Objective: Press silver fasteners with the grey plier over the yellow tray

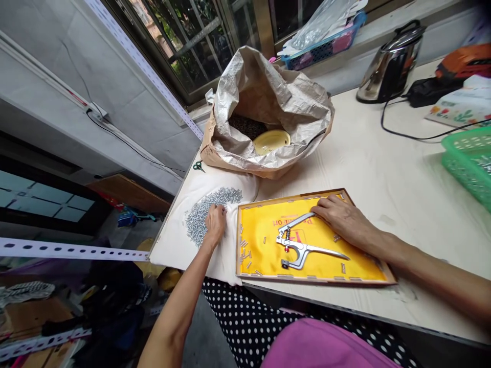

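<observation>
My left hand (216,222) is at the right edge of a heap of small grey metal pieces, like screws or pins (199,217), on a white cloth (172,245). Its fingers are curled together; whatever they may hold is too small to make out. My right hand (337,214) has its fingers closed around the end of the upper handle of silver hand pliers (299,250). These pliers lie with handles spread over a shallow tray (276,278) lined in yellow. Small springs (244,253) are scattered inside the tray, mostly along its left side.
Behind the tray stands an open paper sack (268,168) with a yellow dish (274,140) inside. Small green-handled scissors (198,166) lie left of it. A kettle (391,66), a black cord (414,137) and a green basket (468,168) are on the right.
</observation>
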The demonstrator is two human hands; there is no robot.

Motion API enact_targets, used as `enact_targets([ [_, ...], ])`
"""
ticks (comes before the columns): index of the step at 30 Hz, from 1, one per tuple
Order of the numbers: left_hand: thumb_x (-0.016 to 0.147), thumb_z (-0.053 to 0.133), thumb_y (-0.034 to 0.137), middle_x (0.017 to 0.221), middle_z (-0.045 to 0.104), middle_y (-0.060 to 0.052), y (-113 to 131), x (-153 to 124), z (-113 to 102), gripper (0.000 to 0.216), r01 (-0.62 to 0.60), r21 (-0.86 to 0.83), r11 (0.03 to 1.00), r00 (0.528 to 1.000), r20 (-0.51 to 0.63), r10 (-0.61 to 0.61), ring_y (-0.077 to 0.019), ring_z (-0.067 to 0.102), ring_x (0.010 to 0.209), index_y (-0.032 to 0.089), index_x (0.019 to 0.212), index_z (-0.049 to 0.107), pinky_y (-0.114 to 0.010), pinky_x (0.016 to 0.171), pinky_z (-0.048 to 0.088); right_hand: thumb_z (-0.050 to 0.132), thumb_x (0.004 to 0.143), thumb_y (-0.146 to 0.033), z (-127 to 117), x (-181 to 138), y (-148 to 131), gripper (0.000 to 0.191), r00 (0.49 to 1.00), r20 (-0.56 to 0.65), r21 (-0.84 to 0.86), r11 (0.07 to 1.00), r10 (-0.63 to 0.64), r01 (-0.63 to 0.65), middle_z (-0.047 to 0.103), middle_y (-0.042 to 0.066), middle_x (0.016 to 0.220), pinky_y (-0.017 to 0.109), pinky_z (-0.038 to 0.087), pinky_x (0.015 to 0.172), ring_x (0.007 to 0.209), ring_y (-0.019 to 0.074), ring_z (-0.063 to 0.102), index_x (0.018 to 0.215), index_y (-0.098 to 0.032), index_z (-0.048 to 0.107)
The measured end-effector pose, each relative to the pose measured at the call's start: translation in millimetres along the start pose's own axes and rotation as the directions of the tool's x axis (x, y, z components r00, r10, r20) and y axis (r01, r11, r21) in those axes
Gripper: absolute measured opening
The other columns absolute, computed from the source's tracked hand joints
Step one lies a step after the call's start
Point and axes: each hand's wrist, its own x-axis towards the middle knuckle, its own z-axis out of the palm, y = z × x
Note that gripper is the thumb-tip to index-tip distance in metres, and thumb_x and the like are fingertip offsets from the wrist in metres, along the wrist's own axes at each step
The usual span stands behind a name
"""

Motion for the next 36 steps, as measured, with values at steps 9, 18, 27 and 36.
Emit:
enact_targets([
  [9,0.089,0.046,0.019,0.082,0.063,-0.007,-26.9,-8.7,-5.0,0.015,0.021,-0.152,0.988,0.998,-0.047,-0.028,-0.0213,0.059,0.08,0.017,0.08,0.057,-0.033,0.074,0.045,0.044,0.098,-0.014,-0.7,1.2,-0.6,0.025,1.0,-0.013,-0.009,1.0,-0.004,0.004,0.064,0.01,0.098,0.034,0.039,0.077,0.092,0.024,0.051,0.097,-0.017,0.069],
  [18,0.085,0.046,0.018,0.065,0.059,-0.001,-38.5,-19.2,-6.1,0.014,0.073,-0.254,0.965,0.997,-0.018,-0.08,-0.0193,0.06,0.065,0.021,0.073,0.052,-0.032,0.07,0.048,0.049,0.093,-0.009,-6.9,7.8,-4.3,0.022,0.997,0.077,-0.071,0.997,0.016,-0.01,0.064,0.011,0.1,0.034,0.037,0.075,0.092,0.0249,0.051,0.097,-0.016,0.069],
  [27,0.082,0.045,0.007,0.085,0.057,-0.007,-40.6,-39.0,-0.9,0.017,-0.051,-0.186,0.981,0.998,-0.049,0.042,-0.0239,0.056,0.088,0.023,0.075,0.044,-0.041,0.09,0.045,0.046,0.094,-0.009,-2.0,6.3,-6.8,0.024,0.997,0.07,-0.112,0.994,0.028,-0.02,0.064,0.012,0.103,0.035,0.038,0.076,0.095,0.0259,0.051,0.099,-0.016,0.068],
  [36,0.085,0.057,0.028,0.085,0.067,-0.006,2.3,-60.2,-27.2,0.014,0.018,-0.509,0.861,0.999,0.049,0.008,-0.0174,0.062,0.073,0.016,0.09,0.063,-0.03,0.07,0.052,0.045,0.095,-0.012,-9.7,6.5,-9.8,0.022,0.999,0.051,-0.123,0.992,0.003,0.003,0.064,0.012,0.099,0.034,0.034,0.072,0.09,0.0236,0.05,0.094,-0.016,0.066],
])
